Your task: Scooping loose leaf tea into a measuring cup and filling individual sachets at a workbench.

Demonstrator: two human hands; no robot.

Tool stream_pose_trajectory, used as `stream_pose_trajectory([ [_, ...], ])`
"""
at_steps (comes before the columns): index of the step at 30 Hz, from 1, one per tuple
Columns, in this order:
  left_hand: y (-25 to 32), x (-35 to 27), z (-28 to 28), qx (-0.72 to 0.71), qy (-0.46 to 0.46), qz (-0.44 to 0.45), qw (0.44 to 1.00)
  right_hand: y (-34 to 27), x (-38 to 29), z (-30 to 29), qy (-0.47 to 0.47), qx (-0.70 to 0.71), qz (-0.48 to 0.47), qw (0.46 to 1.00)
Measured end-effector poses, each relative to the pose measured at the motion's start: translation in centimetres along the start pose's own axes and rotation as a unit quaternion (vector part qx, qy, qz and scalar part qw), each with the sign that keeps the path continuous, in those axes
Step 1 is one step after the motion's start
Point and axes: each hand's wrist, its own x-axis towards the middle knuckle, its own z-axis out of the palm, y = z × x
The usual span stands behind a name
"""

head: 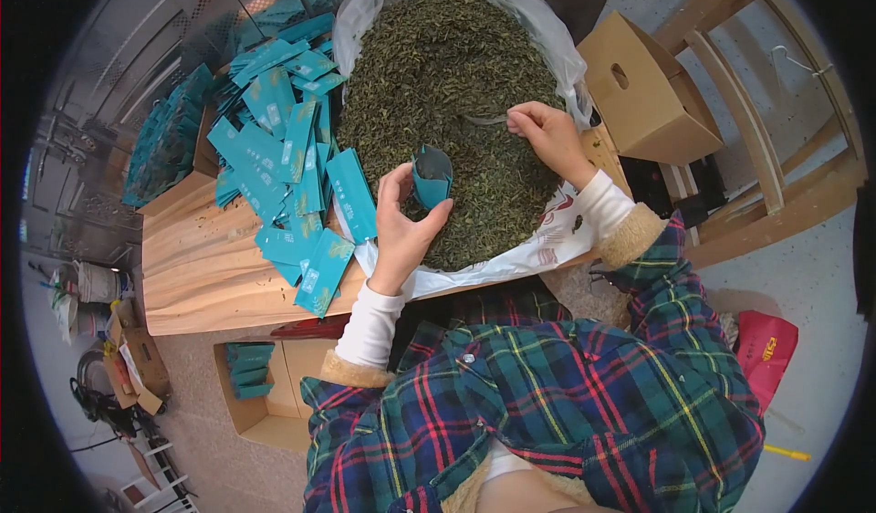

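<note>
A teal pouch (432, 183) stands with its mouth spread apart in my left hand (405, 222), gripped between thumb and fingers over the loose dried leaves (458, 68). My right hand (545, 134) pinches the end of a small clear scoop or spoon (486, 121), whose far part lies against the leaves. The leaves fill a large bag lined with clear and white plastic (479, 277). Left of the bag, many flat teal pouches (256, 167) are heaped loosely, one beside my left hand. What is inside the held pouch cannot be told.
The wooden tabletop (205, 266) carries a cardboard box of teal pouches (168, 136) at the left. Another cardboard box (263, 424) with several pouches sits on the floor below. At the right are an upright cardboard box (636, 95) and a wooden frame (746, 123).
</note>
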Motion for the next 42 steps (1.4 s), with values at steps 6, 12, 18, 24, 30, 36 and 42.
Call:
stream_pose_trajectory([
  [6,1.4,1.3,0.4,0.022,-0.017,-0.003,1.0,-2.3,-0.9,-2.2,-0.004,-0.048,-0.052,0.997],
  [12,1.1,2.5,0.8,0.06,-0.03,0.006,0.998,-6.2,-1.2,-5.2,-0.092,0.064,-0.055,0.992],
  [18,1.6,2.6,0.7,0.124,-0.048,0.022,0.991,-11.6,0.4,-6.6,-0.222,-0.041,-0.085,0.97],
  [24,1.9,2.8,1.4,0.161,-0.058,0.048,0.984,-17.6,3.9,-5.2,-0.359,-0.263,-0.283,0.85],
  [30,3.2,2.1,2.2,0.221,-0.026,0.158,0.962,-20.5,3.9,-1.3,-0.461,-0.412,-0.296,0.728],
  [36,3.5,1.2,1.9,0.256,0.029,0.203,0.945,-20.4,4.3,-1.3,-0.451,-0.328,-0.128,0.82],
  [42,3.9,1.1,1.8,0.282,0.044,0.245,0.926,-20.0,3.6,-3.0,-0.393,-0.274,-0.132,0.868],
])
